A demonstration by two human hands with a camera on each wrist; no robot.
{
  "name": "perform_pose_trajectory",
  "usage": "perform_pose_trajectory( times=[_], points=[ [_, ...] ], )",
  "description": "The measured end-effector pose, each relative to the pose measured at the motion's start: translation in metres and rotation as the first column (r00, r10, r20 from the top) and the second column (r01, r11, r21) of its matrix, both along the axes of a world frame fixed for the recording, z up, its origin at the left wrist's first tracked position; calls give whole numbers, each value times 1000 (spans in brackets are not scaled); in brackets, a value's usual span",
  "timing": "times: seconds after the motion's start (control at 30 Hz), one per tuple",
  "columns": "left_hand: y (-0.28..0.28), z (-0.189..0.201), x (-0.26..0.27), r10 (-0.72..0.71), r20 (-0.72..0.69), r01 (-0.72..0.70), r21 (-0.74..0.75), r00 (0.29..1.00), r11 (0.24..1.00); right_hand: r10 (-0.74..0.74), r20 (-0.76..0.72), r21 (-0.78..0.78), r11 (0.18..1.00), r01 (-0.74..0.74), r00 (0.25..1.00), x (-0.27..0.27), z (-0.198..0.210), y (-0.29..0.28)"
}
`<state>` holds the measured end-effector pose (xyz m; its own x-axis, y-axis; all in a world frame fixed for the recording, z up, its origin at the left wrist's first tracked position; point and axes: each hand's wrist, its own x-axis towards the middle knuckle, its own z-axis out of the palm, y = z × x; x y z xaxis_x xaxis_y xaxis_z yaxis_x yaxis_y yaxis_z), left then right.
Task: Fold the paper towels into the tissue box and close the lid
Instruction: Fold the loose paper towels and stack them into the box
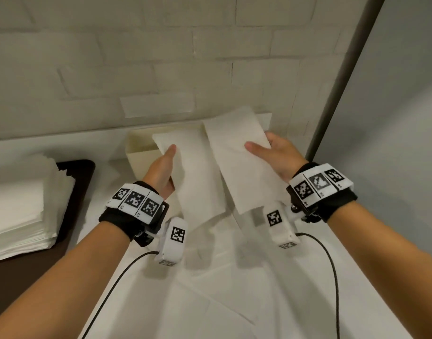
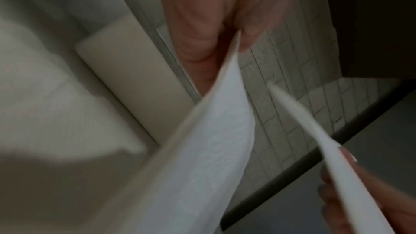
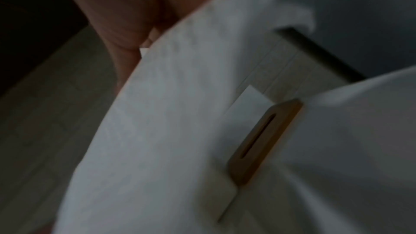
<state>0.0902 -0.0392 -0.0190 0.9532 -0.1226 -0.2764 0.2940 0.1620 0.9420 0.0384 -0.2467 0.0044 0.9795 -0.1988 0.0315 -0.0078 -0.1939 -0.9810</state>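
two folded paper towels are held above the white tabletop (image 1: 234, 289), in front of the open cream tissue box (image 1: 141, 152) that stands by the brick wall (image 1: 136, 57). the left towel (image 1: 197, 172) is pinched by the left hand (image 1: 161, 172), thumb on top, and the right towel (image 1: 241, 162) is pinched likewise by the right hand (image 1: 276, 152). a wooden slotted lid (image 3: 263, 141) lies on the tabletop, and a stack of towels (image 1: 21, 211) rests on a dark tray (image 1: 75, 177) at the left.
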Motion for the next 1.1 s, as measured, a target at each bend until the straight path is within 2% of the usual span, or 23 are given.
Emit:
perform_pose_trajectory(
  times=[0.07, 0.13, 0.2, 0.27, 0.33, 0.37, 0.47, 0.53, 0.57, 0.63, 0.67, 0.7, 0.9, 1.03, 1.1],
  points=[
    [-6, 1, -3, -42, -22, 40, -97, 999, 994, 58, -8, 68, 996, -58, 998, 2, 3, 10],
    [-15, -3, -2, -107, 18, 109, -162, 994, 981, 117, -49, 89, 990, -112, 992, 2, -1, 23],
    [-19, -3, -6, -160, 78, 172, -188, 984, 967, 142, -95, 65, 989, -136, 985, 3, -10, 35],
    [-17, -2, -10, -185, 79, 199, -237, 980, 951, 141, -115, 8, 990, -141, 983, 3, -18, 43],
    [-4, -8, -16, -112, 76, 127, -241, 991, 962, 249, -160, 9, 968, -251, 955, 12, -29, 55],
    [-5, -7, -16, -91, 75, 104, -189, 993, 977, 253, -170, -14, 966, -259, 952, 13, -28, 55],
    [7, -9, -14, 70, 85, -71, 7, 994, 997, 193, -239, -142, 962, -231, 951, 20, -31, 53],
    [20, -8, -11, 139, 98, -146, 68, 985, 987, 146, -358, -225, 945, -237, 922, 28, -41, 45],
    [30, -9, -10, 172, 101, -181, 84, 980, 980, 122, -430, -324, 904, -279, 895, 31, -48, 45],
    [52, -12, -12, 214, 107, -224, 99, 971, 969, 40, -559, -551, 728, -407, 828, 34, -65, 46],
    [62, -13, -14, 231, 106, -242, 100, 967, 965, 3, -582, -611, 658, -440, 813, 35, -72, 48],
    [72, -15, -15, 248, 110, -259, 100, 963, 961, -17, -578, -638, 632, -439, 816, 37, -78, 51],
    [109, -25, -24, 312, 75, -319, 129, 947, 939, -90, -502, -636, 713, -297, 860, 44, -90, 73],
    [117, -29, -30, 297, 56, -302, 144, 953, 942, -46, -557, -508, 809, -296, 829, 50, -89, 74],
    [119, -30, -31, 289, 42, -292, 153, 957, 944, -45, -595, -508, 795, -331, 803, 50, -88, 71]
  ],
)
